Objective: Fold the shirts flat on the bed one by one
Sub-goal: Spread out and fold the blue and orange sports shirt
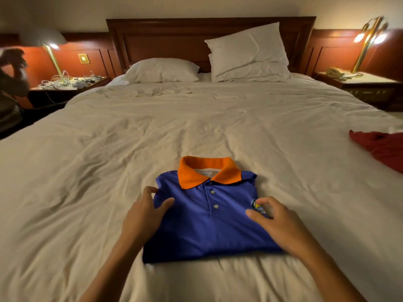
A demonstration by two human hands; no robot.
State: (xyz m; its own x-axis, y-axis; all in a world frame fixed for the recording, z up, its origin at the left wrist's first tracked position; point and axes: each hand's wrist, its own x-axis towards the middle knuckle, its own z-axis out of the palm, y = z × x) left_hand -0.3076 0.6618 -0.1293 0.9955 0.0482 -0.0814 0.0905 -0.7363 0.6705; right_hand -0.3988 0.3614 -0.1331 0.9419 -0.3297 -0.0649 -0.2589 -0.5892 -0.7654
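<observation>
A blue polo shirt (209,227) with an orange collar lies folded into a neat rectangle, front up, on the near middle of the white bed (196,127). My left hand (146,214) grips the shirt's left edge, thumb on top and fingers curled at the side. Over the shirt's right side, by the chest logo, my right hand (277,221) hangs slightly blurred with loosely curled fingers, holding nothing. A red shirt (383,147) lies crumpled at the bed's right edge.
Two white pillows (162,70) (248,53) lie against the wooden headboard. A left nightstand (69,83) carries a lamp and tangled cables; the right nightstand (359,81) has a lamp and phone. Another person (13,73) is at the far left.
</observation>
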